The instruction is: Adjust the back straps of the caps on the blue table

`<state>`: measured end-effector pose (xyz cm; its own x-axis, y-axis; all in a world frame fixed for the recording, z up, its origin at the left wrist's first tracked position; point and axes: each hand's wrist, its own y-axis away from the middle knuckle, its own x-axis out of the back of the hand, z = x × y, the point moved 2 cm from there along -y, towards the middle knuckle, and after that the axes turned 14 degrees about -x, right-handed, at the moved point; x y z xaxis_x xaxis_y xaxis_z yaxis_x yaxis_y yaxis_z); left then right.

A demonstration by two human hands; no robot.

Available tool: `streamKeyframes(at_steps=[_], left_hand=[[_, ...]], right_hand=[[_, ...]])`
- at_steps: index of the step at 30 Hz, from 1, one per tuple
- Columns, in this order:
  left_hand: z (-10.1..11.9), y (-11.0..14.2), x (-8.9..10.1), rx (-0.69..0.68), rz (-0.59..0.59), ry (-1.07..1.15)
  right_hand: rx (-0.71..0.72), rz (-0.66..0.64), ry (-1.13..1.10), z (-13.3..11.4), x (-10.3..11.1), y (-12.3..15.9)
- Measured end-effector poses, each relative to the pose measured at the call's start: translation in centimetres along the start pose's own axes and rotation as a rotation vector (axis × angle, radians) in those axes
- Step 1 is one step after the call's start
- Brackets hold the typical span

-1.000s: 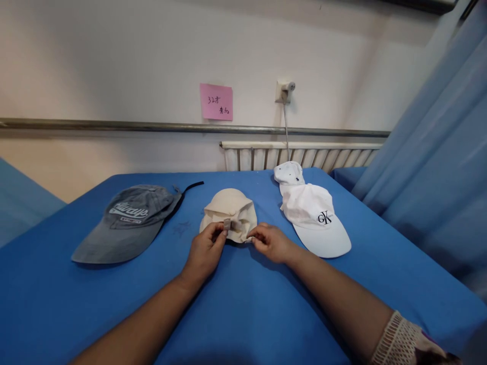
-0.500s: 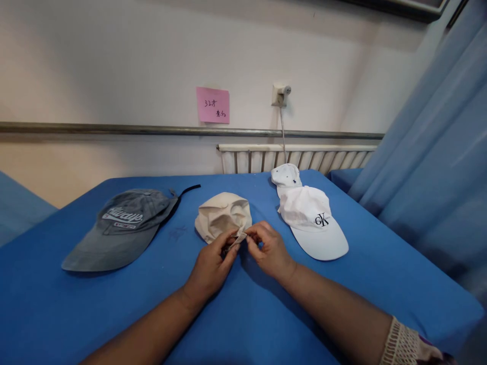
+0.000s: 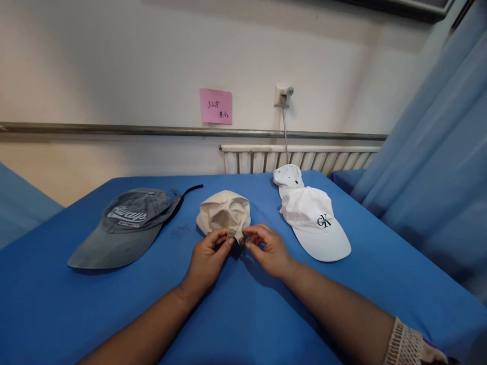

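A beige cap [image 3: 222, 208] lies in the middle of the blue-covered table, its back strap side toward me. My left hand [image 3: 209, 256] pinches the left part of the strap between thumb and fingers. At the right part of the strap, my right hand [image 3: 268, 248] is closed in a pinch, close to what looks like a small buckle. The brim of this cap is hidden. Left of my hands sits a grey cap [image 3: 125, 228] with white lettering and a black strap. On the right rests a white cap [image 3: 312, 218] with a black logo.
Behind the white cap is a smaller white cap [image 3: 288, 176]. The blue table [image 3: 243, 324] reaches back to a radiator [image 3: 304, 157] and wall. A blue curtain [image 3: 429, 167] hangs along the right side. A pink note [image 3: 216, 106] and a socket [image 3: 282, 96] are on the wall.
My left hand has shifted slightly left and turned, moving a little apart from the right. The strap end between my hands now points down. The view has shifted slightly.
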<state>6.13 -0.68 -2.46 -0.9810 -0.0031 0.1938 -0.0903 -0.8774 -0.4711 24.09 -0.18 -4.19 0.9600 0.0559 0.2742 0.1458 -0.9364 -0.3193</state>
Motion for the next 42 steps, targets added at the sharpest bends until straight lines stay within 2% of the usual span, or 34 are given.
streamKeyframes(at_steps=[12,17,25,29,33,36,42], left_hand=[[0.2,0.0,-0.7,0.060,-0.029,0.078],[0.6,-0.1,-0.5,0.035,-0.031,0.030],[0.9,0.0,-0.3,0.002,-0.017,0.046],[0.8,0.1,-0.2,0.007,-0.027,0.045],[0.9,0.3,0.2,0.026,-0.050,-0.020],[1.4,0.4,0.6,-0.012,-0.050,-0.115],[2.3,0.7,0.1,-0.033,-0.097,-0.142]], right_hand=[[0.241,-0.039,0.463,-1.9,0.0,0.8],[0.281,-0.007,0.666,-2.4,0.5,0.7],[0.356,0.043,0.828,-2.8,1.3,0.4],[0.366,0.024,0.753,-2.1,1.4,0.2],[0.311,0.064,0.476,-1.1,1.9,-0.1],[0.261,0.090,0.308,-0.5,2.5,-0.3],[0.258,0.081,0.219,-0.2,2.5,-0.4]])
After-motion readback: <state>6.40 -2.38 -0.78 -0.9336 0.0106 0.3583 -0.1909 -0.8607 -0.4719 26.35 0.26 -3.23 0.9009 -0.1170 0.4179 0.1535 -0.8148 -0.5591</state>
